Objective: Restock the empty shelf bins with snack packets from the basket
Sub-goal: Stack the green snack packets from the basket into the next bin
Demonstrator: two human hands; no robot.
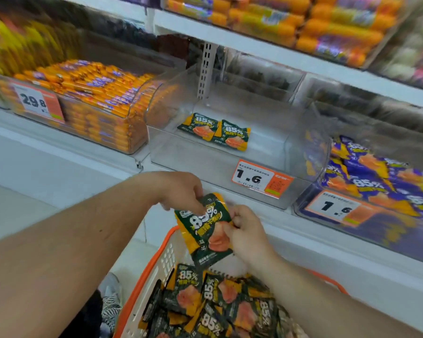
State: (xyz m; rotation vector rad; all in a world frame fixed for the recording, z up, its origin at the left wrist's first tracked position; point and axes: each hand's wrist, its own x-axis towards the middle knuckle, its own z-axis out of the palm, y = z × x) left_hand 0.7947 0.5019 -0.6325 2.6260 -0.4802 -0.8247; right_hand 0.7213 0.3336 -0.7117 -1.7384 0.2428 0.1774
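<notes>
Operator, head view. Both forearms bare to frame edge; no sleeves, watch, or bands visible. Left hand (178, 189): bare, no glove, no rings seen. Right hand (247, 231): bare, no glove, no rings seen. Lower left: dark garment w/ black-and-white zebra-type pattern fabric (110, 311), partly hidden; item type can't be determined.

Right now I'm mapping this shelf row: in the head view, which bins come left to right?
Orange-stick bin → nearly empty clear bin holding two green packets → purple-packet bin.
</notes>
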